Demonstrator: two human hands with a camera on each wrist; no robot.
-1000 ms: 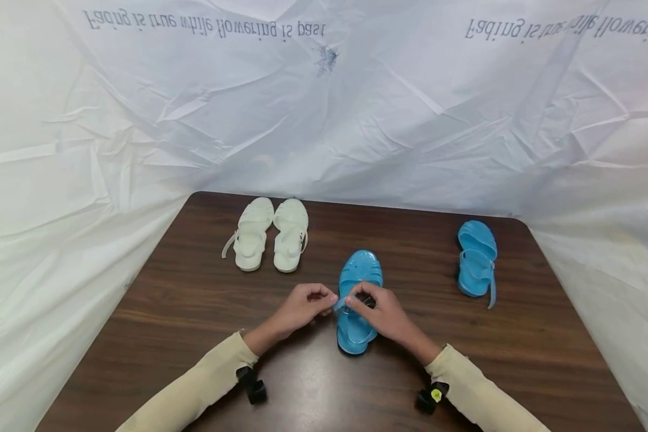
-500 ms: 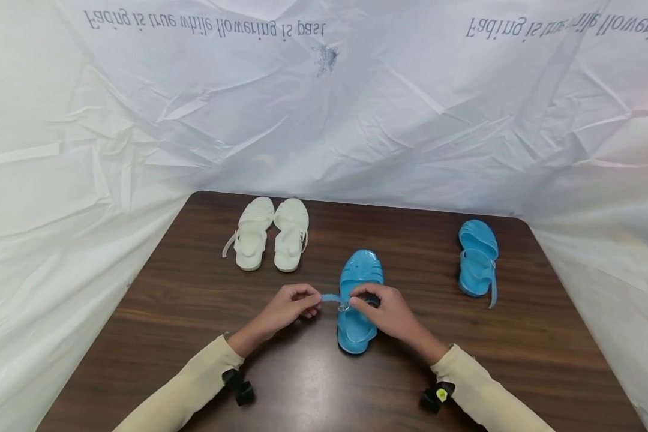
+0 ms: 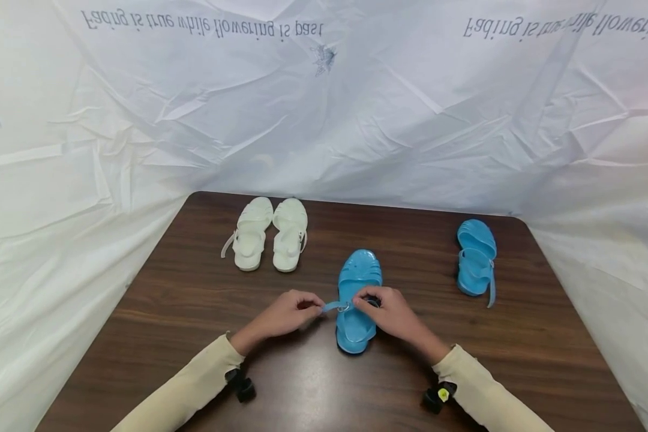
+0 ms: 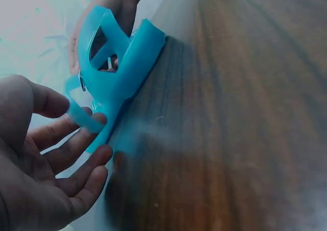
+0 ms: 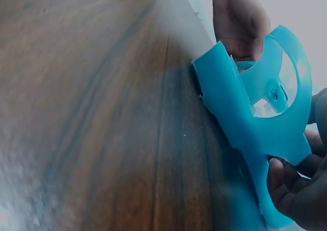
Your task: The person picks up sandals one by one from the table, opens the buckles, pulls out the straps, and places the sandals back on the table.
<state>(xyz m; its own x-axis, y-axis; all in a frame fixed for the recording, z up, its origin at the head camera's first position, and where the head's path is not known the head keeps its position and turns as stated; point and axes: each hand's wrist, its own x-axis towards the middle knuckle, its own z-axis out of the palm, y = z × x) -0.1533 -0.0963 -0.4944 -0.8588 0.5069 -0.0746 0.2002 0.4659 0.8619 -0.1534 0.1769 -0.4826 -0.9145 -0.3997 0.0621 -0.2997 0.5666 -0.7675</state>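
Observation:
A blue sandal [image 3: 355, 333] stands on the table, toe pointing away from me. Its thin strap [image 3: 332, 306] runs out to the left through a metal buckle [image 3: 344, 308]. My left hand [image 3: 288, 312] holds the strap's free end between thumb and fingers; in the left wrist view the strap [image 4: 82, 116] curves between them. On the sandal's right side, my right hand [image 3: 390, 312] pinches the ankle band near the buckle. The right wrist view shows the heel [image 5: 225, 95] close up, with right fingers [image 5: 278, 182] by the sandal's side; their exact contact is partly hidden.
Another blue sandal [image 3: 474, 273] stands at the right rear, its strap hanging loose. A pair of white sandals, one left [image 3: 248, 249] and one right [image 3: 287, 249], sits at the back left. White plastic sheeting [image 3: 324, 132] surrounds the brown table [image 3: 237, 294].
My left hand moved left, drawing the strap from over the sandal out to its side, then dipped slightly. My right hand stayed nearly in place at the buckle.

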